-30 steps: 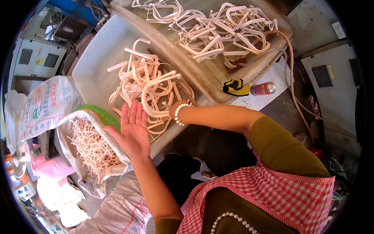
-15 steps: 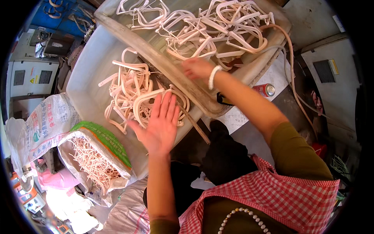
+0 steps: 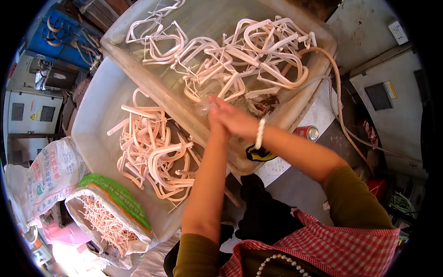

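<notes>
Head view: big far bin (image 3: 147,85) up top, paler near bin (image 3: 99,104) alongside; pale looped pieces (image 3: 242,56) heaped in the first, pinkish tangle (image 3: 161,151) in the second; right hand (image 3: 235,120) against left hand (image 3: 217,123), just short of the pale heap, right fingers outstretched, left fingers mostly hidden, cannot tell whether bent; white bracelet (image 3: 260,134).

We're in a workshop here: vented metal cabinet (image 3: 32,126) with a warning triangle (image 3: 32,117), hose (image 3: 340,87) over a big tub's (image 3: 152,94) rim, pale moulded parts (image 3: 240,54) heaped up, an open sack (image 3: 117,196) nearby.
</notes>
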The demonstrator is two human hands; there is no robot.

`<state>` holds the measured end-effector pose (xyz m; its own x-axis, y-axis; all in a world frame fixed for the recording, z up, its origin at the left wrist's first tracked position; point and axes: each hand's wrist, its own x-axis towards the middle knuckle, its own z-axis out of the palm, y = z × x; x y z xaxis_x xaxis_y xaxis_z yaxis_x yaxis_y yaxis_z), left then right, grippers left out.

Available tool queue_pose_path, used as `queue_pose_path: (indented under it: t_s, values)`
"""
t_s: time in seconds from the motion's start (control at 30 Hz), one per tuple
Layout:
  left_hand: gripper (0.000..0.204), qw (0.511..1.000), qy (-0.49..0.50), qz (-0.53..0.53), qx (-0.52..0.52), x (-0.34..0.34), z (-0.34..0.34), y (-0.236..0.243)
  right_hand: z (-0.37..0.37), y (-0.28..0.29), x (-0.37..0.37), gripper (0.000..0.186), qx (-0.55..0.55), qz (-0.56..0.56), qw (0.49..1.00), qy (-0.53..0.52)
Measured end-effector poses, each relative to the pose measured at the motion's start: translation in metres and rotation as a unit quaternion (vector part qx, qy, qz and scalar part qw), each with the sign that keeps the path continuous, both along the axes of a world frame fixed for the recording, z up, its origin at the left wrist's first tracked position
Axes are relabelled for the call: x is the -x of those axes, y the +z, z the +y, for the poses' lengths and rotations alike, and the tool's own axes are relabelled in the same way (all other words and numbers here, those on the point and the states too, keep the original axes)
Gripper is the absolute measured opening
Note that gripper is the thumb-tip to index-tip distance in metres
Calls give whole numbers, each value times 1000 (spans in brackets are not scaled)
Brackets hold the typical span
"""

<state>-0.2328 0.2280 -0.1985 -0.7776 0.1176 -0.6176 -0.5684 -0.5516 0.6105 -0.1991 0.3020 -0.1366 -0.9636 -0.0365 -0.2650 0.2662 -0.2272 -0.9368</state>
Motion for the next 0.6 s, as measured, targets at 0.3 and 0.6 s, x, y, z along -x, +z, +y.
queue_pose_path:
  t_s: [0.3, 0.6]
  values:
    - [57, 654, -307, 405, 561, -16, -2, 48, 16, -15, 44, 36, 162, -189, 965, 77]
    - [67, 915, 49, 157, -367, 1, -3, 94, 4, 17, 34, 26, 424, -64, 902, -54]
